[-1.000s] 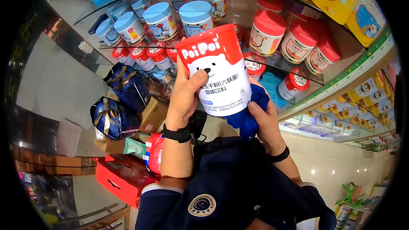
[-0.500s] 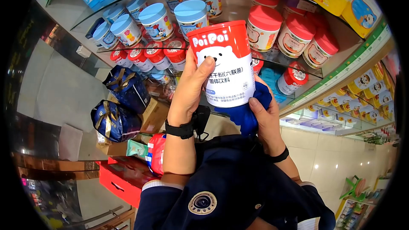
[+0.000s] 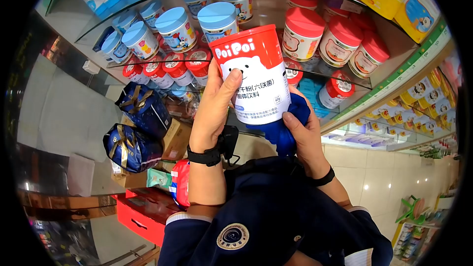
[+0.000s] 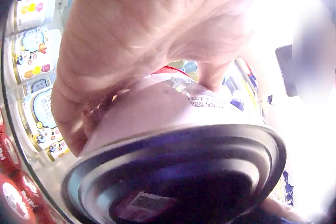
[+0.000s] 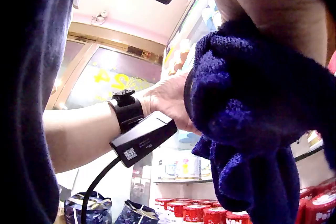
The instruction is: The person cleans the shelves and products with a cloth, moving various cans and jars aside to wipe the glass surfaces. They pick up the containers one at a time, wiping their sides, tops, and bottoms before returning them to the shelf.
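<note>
A red-and-white PoiPoi can (image 3: 263, 81) with a bear face and black print is held up in front of the shelf, slightly tilted. My left hand (image 3: 212, 108) grips its left side, the thumb lying across the front by the bear's face. Under and beside the lower right of the can, my right hand (image 3: 305, 135) holds a dark blue cloth (image 3: 280, 137) against it. The can's ringed metal base (image 4: 178, 176) faces the left wrist camera. In the right wrist view, the bunched cloth (image 5: 247, 98) hides most of the can and the right fingers.
Glass shelves behind carry light-blue-lidded tubs (image 3: 175, 27), red-lidded tubs (image 3: 303, 32) and smaller red-topped cans (image 3: 157, 74). Dark blue gift bags (image 3: 132, 147) and cartons stand at lower left, near a red box (image 3: 143, 216). A green-edged shelf (image 3: 394, 81) runs along the right.
The can has shifted a little to the right, then back left, and leans slightly less than a second ago. Both hands keep their hold; the cloth stays at its lower right.
</note>
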`<state>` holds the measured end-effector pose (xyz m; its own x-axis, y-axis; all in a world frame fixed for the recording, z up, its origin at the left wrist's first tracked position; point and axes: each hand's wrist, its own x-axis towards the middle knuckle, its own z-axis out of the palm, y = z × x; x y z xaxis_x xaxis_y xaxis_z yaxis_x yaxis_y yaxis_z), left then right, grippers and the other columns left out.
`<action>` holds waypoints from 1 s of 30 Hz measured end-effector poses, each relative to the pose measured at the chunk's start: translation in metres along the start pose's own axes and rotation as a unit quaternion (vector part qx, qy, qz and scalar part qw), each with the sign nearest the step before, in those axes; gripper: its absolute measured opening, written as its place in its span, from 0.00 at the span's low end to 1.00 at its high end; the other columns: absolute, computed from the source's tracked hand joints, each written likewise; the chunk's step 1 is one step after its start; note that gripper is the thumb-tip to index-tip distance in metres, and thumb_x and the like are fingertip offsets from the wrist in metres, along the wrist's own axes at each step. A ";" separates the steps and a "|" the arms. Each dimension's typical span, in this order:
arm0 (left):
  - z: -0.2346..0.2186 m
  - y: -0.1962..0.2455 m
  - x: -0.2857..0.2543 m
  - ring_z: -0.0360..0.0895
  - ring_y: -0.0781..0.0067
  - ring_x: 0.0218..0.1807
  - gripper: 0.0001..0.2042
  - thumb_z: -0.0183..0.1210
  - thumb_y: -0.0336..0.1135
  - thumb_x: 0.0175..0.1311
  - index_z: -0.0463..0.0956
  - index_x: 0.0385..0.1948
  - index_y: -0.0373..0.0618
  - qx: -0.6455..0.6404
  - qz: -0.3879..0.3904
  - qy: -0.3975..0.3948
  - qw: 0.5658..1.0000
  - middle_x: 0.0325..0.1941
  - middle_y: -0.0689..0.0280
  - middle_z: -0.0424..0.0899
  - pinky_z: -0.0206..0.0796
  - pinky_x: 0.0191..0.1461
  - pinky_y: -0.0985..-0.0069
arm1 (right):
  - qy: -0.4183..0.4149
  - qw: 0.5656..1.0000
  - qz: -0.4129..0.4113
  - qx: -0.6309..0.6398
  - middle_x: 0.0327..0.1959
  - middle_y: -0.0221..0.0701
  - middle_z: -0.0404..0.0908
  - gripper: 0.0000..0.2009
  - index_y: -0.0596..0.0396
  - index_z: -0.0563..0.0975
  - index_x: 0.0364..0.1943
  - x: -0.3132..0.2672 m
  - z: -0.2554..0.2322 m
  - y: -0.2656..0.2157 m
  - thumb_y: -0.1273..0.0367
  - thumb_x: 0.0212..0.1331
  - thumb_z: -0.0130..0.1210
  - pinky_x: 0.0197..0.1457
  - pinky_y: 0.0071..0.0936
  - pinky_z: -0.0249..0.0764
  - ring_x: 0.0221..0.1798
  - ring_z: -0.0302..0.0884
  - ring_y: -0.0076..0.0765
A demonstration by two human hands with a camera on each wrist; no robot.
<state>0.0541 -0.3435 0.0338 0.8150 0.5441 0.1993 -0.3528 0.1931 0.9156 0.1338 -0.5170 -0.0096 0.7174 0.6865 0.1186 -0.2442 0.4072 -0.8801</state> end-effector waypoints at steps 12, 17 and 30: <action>-0.003 -0.007 0.003 0.67 0.70 0.65 0.26 0.51 0.42 0.72 0.54 0.68 0.46 -0.004 0.023 0.007 1.000 0.65 0.64 0.69 0.55 0.69 0.68 | -0.009 1.000 -0.014 -0.011 0.59 0.33 0.72 0.30 0.55 0.63 0.67 0.007 -0.003 0.005 0.74 0.60 0.60 0.60 0.24 0.70 0.57 0.71 0.26; -0.004 -0.010 0.008 0.55 0.65 0.72 0.38 0.54 0.41 0.70 0.39 0.74 0.41 0.034 0.030 -0.001 0.999 0.73 0.56 0.57 0.48 0.73 0.68 | 0.006 0.998 -0.021 -0.053 0.61 0.34 0.70 0.30 0.56 0.64 0.66 0.008 -0.006 0.007 0.74 0.58 0.61 0.67 0.27 0.62 0.62 0.67 0.28; 0.002 -0.021 0.005 0.63 0.63 0.67 0.46 0.72 0.46 0.52 0.48 0.68 0.43 0.009 0.047 0.069 0.996 0.67 0.57 0.64 0.55 0.70 0.64 | 0.032 0.876 -0.241 -0.418 0.49 0.43 0.69 0.35 0.50 0.70 0.63 0.008 -0.014 0.015 0.73 0.45 0.68 0.51 0.33 0.72 0.50 0.72 0.47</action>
<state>0.0663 -0.3469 0.0164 0.7074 0.6661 0.2363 -0.4156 0.1217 0.9014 0.1455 -0.5138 -0.0282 0.6475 0.5107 0.5656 0.6396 0.0393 -0.7677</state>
